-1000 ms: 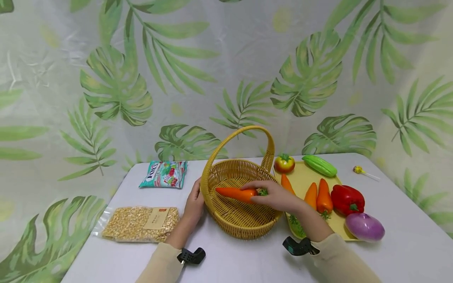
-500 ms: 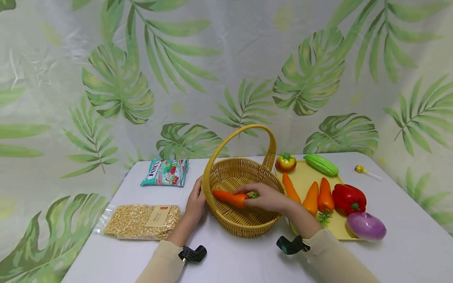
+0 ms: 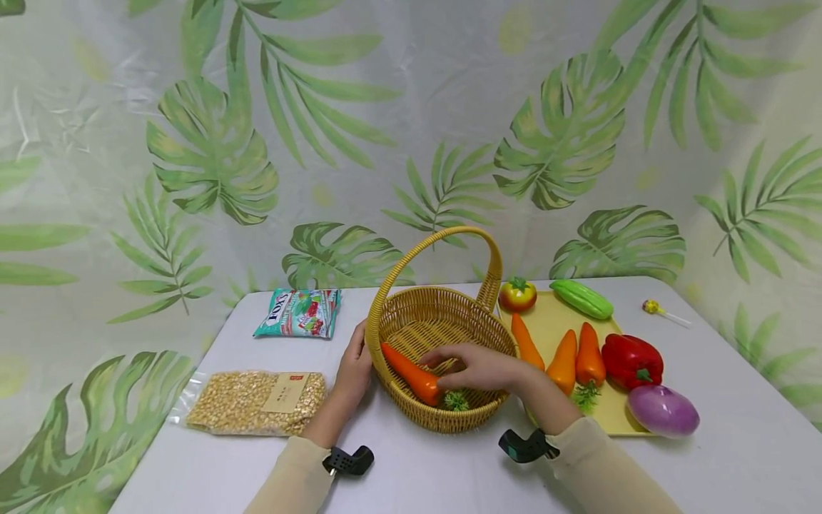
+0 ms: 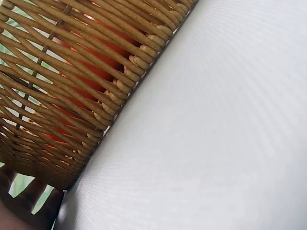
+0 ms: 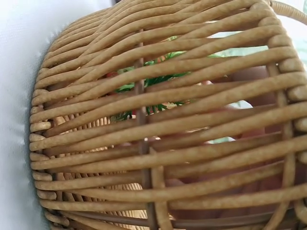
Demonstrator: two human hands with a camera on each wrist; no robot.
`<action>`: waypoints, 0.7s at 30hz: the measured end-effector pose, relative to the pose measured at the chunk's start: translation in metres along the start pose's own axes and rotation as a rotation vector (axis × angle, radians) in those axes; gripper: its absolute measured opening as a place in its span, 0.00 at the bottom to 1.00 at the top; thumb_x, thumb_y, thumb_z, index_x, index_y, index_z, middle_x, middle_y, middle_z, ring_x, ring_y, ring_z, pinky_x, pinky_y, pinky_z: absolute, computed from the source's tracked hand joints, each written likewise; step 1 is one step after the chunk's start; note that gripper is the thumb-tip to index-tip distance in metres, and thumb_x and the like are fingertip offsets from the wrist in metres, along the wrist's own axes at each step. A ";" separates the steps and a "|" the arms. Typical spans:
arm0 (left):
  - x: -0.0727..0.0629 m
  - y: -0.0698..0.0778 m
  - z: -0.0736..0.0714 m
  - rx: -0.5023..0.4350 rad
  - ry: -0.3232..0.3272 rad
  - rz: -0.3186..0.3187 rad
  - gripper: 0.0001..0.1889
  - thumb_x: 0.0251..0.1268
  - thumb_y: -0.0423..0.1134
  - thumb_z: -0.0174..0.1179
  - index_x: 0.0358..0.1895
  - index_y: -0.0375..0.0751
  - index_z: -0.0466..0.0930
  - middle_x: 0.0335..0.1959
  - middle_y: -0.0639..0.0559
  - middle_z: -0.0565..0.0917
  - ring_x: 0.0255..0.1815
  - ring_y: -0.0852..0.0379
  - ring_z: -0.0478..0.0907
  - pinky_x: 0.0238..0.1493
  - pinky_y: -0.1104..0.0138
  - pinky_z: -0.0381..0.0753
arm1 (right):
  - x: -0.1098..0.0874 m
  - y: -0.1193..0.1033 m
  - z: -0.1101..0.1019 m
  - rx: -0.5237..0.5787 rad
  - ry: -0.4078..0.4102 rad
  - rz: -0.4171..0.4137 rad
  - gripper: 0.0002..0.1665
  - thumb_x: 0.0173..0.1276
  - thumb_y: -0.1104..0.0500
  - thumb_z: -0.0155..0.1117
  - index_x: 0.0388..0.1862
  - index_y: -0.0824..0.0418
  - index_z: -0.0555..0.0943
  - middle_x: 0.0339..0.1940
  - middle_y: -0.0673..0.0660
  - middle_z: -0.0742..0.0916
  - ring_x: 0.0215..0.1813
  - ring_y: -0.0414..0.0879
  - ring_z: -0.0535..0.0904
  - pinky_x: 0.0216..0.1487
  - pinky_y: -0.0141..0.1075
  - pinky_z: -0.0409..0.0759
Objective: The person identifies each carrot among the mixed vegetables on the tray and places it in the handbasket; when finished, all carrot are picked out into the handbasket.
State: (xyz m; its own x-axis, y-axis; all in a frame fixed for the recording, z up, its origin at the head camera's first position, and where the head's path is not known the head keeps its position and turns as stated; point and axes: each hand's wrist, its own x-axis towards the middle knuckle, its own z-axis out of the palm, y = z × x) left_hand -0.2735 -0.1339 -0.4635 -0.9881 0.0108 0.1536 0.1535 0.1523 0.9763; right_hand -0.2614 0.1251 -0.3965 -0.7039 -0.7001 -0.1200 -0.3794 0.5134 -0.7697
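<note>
A wicker basket (image 3: pixel 443 421) with a tall arched handle stands mid-table. Inside it lies an orange carrot (image 3: pixel 411 375), tip toward the left wall and green leafy top toward the front. My right hand (image 3: pixel 478 368) reaches over the right rim into the basket, fingers loosely bent above the carrot and thumb close to its thick end. My left hand (image 3: pixel 353 371) lies along the outside of the basket's left wall, fingers touching the wicker. The left wrist view shows the carrot (image 4: pixel 96 67) as orange through the weave; the right wrist view shows its leaves (image 5: pixel 163 72).
A yellow tray (image 3: pixel 616 421) at right carries several more carrots (image 3: pixel 561 364), a tomato (image 3: pixel 517 294), a green gourd-like vegetable (image 3: pixel 581 298), a red bell pepper (image 3: pixel 632 363) and a purple onion (image 3: pixel 663 411). A lollipop (image 3: pixel 664 313), corn kernel bag (image 3: pixel 257 403) and candy bag (image 3: pixel 302 314) lie around.
My right hand has lowered the carrot into the basket and let it go; the carrot's leafy end has swung toward the front. The left hand has stayed at the basket's left side.
</note>
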 end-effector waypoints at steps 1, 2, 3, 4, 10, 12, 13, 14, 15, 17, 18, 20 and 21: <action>0.000 0.000 0.000 0.002 -0.002 0.005 0.23 0.80 0.49 0.44 0.74 0.56 0.64 0.77 0.53 0.66 0.80 0.52 0.56 0.81 0.51 0.54 | 0.000 0.000 0.000 -0.007 0.019 -0.002 0.25 0.71 0.52 0.63 0.66 0.54 0.77 0.64 0.55 0.83 0.67 0.55 0.75 0.69 0.56 0.71; 0.000 0.000 0.000 0.003 -0.003 0.010 0.23 0.80 0.50 0.44 0.74 0.58 0.64 0.76 0.54 0.66 0.80 0.52 0.57 0.80 0.52 0.54 | 0.000 0.001 0.000 -0.021 0.043 -0.005 0.24 0.71 0.52 0.63 0.65 0.55 0.78 0.63 0.55 0.83 0.65 0.55 0.76 0.68 0.55 0.73; -0.001 0.000 0.000 0.007 -0.004 0.015 0.23 0.80 0.51 0.44 0.73 0.59 0.64 0.76 0.55 0.67 0.80 0.53 0.57 0.80 0.52 0.55 | 0.000 0.001 0.001 -0.030 0.071 -0.007 0.23 0.72 0.53 0.62 0.64 0.55 0.78 0.62 0.56 0.84 0.64 0.54 0.77 0.67 0.54 0.74; -0.001 0.000 0.000 0.009 -0.005 0.020 0.22 0.80 0.52 0.44 0.73 0.59 0.64 0.76 0.55 0.67 0.80 0.53 0.57 0.80 0.52 0.55 | 0.001 0.001 0.001 -0.043 0.103 -0.010 0.22 0.72 0.53 0.62 0.64 0.56 0.79 0.61 0.56 0.84 0.63 0.53 0.78 0.66 0.53 0.76; -0.001 -0.002 -0.001 0.027 0.022 0.036 0.22 0.79 0.53 0.46 0.71 0.59 0.67 0.73 0.55 0.70 0.78 0.52 0.61 0.79 0.51 0.58 | 0.001 0.002 0.000 -0.107 0.288 -0.054 0.16 0.74 0.57 0.59 0.58 0.55 0.82 0.56 0.55 0.87 0.56 0.48 0.82 0.59 0.44 0.81; -0.002 -0.001 -0.001 0.036 0.036 0.033 0.21 0.78 0.53 0.46 0.70 0.60 0.68 0.73 0.55 0.71 0.77 0.53 0.62 0.79 0.51 0.59 | 0.001 0.001 0.000 -0.122 0.331 -0.083 0.15 0.74 0.57 0.59 0.56 0.54 0.83 0.54 0.55 0.88 0.54 0.48 0.83 0.57 0.44 0.82; -0.002 0.000 -0.001 0.040 0.039 0.032 0.21 0.78 0.53 0.46 0.70 0.60 0.68 0.73 0.55 0.71 0.77 0.53 0.62 0.79 0.51 0.59 | 0.001 0.000 0.000 -0.130 0.354 -0.099 0.14 0.74 0.58 0.59 0.55 0.53 0.84 0.54 0.55 0.88 0.53 0.48 0.83 0.56 0.43 0.82; -0.003 0.001 -0.001 0.041 0.040 0.031 0.21 0.79 0.53 0.46 0.70 0.59 0.68 0.73 0.55 0.71 0.78 0.53 0.62 0.79 0.51 0.59 | 0.000 0.000 0.000 -0.133 0.377 -0.111 0.13 0.74 0.58 0.59 0.54 0.53 0.84 0.53 0.54 0.88 0.52 0.47 0.84 0.55 0.41 0.83; -0.003 0.001 -0.001 0.041 0.040 0.031 0.21 0.79 0.53 0.46 0.70 0.59 0.68 0.73 0.55 0.71 0.78 0.53 0.61 0.79 0.51 0.58 | -0.001 0.001 0.000 -0.136 0.401 -0.122 0.13 0.74 0.59 0.58 0.53 0.52 0.85 0.52 0.53 0.89 0.51 0.47 0.84 0.54 0.39 0.83; -0.003 0.001 0.000 0.032 0.039 0.032 0.21 0.79 0.52 0.46 0.69 0.58 0.69 0.73 0.55 0.71 0.78 0.53 0.61 0.79 0.52 0.58 | -0.001 0.002 0.000 -0.135 0.451 -0.140 0.13 0.75 0.60 0.58 0.52 0.52 0.85 0.50 0.53 0.89 0.49 0.48 0.85 0.51 0.36 0.83; -0.003 0.001 0.000 0.025 0.034 0.036 0.21 0.79 0.52 0.46 0.69 0.57 0.69 0.73 0.54 0.71 0.78 0.53 0.61 0.79 0.51 0.58 | -0.002 0.002 0.001 -0.127 0.479 -0.147 0.13 0.75 0.61 0.58 0.51 0.53 0.85 0.49 0.53 0.89 0.48 0.49 0.85 0.49 0.34 0.83; -0.004 0.002 0.000 0.018 0.031 0.039 0.21 0.79 0.52 0.45 0.69 0.55 0.68 0.73 0.53 0.71 0.78 0.52 0.61 0.79 0.51 0.57 | -0.003 0.003 0.001 -0.096 0.534 -0.160 0.12 0.75 0.62 0.57 0.50 0.54 0.86 0.47 0.52 0.89 0.45 0.50 0.86 0.45 0.32 0.83; -0.004 0.002 0.000 0.014 0.028 0.039 0.21 0.79 0.52 0.45 0.69 0.55 0.68 0.73 0.52 0.70 0.78 0.52 0.61 0.79 0.50 0.57 | -0.003 0.003 0.002 -0.081 0.561 -0.170 0.12 0.75 0.62 0.56 0.49 0.55 0.86 0.46 0.52 0.89 0.43 0.50 0.86 0.44 0.31 0.84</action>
State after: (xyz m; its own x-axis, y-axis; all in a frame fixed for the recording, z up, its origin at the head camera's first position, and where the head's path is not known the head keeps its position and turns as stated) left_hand -0.2692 -0.1340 -0.4618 -0.9806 -0.0110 0.1958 0.1913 0.1661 0.9674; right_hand -0.2594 0.1277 -0.3995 -0.8310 -0.4173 0.3679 -0.5436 0.4687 -0.6963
